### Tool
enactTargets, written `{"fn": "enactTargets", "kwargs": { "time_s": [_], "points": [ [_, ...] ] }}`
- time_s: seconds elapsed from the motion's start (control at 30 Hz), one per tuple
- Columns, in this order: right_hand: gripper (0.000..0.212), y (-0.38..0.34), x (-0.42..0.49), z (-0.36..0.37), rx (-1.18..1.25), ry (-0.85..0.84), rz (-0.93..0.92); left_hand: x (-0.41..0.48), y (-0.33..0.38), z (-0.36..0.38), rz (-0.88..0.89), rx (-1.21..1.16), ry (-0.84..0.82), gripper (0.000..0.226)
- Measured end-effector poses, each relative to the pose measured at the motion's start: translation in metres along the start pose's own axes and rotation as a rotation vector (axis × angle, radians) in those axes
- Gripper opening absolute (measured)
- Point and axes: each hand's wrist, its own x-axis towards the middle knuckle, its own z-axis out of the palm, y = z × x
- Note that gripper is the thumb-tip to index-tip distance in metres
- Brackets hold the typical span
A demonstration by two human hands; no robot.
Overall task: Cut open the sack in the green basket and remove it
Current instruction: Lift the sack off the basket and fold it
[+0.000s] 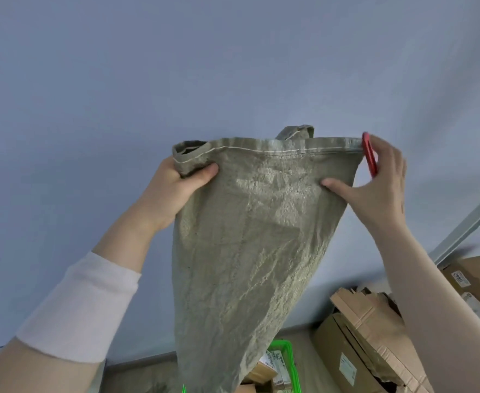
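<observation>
Above the green basket, against a plain pale wall, a person is holding up a woven grey-green sack by its stitched hem, mouth end hanging down. It is hanging limp and flat, apparently emptied, its lower end dangling just over the basket, where small packages are lying — likely held high so the contents are dropping clear.

Stacked cardboard boxes are crowding the floor at right, beside a metal shelf post.

Left hand is bunching the sack's hem corner, thumb pressing cloth against curled fingers. Right hand is pinching the opposite hem corner with the thumb in front, while the fingers are also trapping a red cutter against the sack edge; blade state cannot be told. Keeping the tool in hand is probably saving a put-down.

Judgement: cutting looks done; removal nearly complete.
</observation>
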Motion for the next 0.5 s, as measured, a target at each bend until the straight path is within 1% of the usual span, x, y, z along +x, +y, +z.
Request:
{"fn": "enactTargets", "kwargs": {
  "time_s": [0.07, 0.1, 0.13, 0.17, 0.2, 0.23, 0.27, 0.3, 0.37, 0.4, 0.43, 0.47, 0.5],
  "points": [
    [0.081, 0.013, -0.003, 0.005, 0.187, -0.155, 0.183, 0.0, -0.001, -0.004, -0.037, -0.09, -0.087, 0.022],
    [0.073, 0.015, -0.006, 0.009, 0.284, -0.264, 0.239, 0.0, 0.001, -0.003, -0.053, -0.125, -0.122, 0.024],
    [0.06, 0.014, -0.008, 0.013, 0.376, -0.362, 0.282, 0.002, 0.002, -0.003, -0.059, -0.156, -0.141, 0.024],
    [0.054, 0.009, -0.01, 0.017, 0.463, -0.436, 0.321, 0.003, 0.003, -0.002, -0.078, -0.2, -0.144, 0.023],
    [0.067, 0.006, -0.011, 0.021, 0.556, -0.486, 0.349, 0.004, 0.003, -0.002, -0.099, -0.239, -0.144, 0.023],
    [0.089, 0.002, -0.011, 0.023, 0.63, -0.521, 0.368, 0.004, 0.004, -0.001, -0.131, -0.271, -0.143, 0.023],
    [0.107, -0.004, -0.011, 0.024, 0.688, -0.553, 0.392, 0.005, 0.002, -0.002, -0.137, -0.291, -0.161, 0.019],
    [0.112, -0.009, -0.011, 0.025, 0.741, -0.594, 0.405, 0.004, 0.005, -0.002, -0.145, -0.32, -0.182, 0.014],
    [0.109, -0.018, -0.009, 0.027, 0.792, -0.637, 0.41, 0.003, 0.007, -0.005, -0.153, -0.328, -0.211, 0.026],
    [0.105, -0.023, -0.006, 0.028, 0.805, -0.632, 0.414, 0.004, 0.008, -0.007, -0.152, -0.322, -0.193, 0.022],
    [0.095, -0.025, -0.003, 0.028, 0.825, -0.613, 0.424, 0.005, 0.011, -0.01, -0.161, -0.311, -0.147, 0.011],
    [0.072, -0.027, 0.0, 0.028, 0.863, -0.57, 0.443, 0.009, 0.01, -0.017, -0.161, -0.3, -0.067, 0.013],
    [0.045, -0.026, 0.001, 0.027, 0.91, -0.51, 0.451, 0.012, 0.012, -0.022, -0.175, -0.272, 0.04, 0.024]
  ]
}}
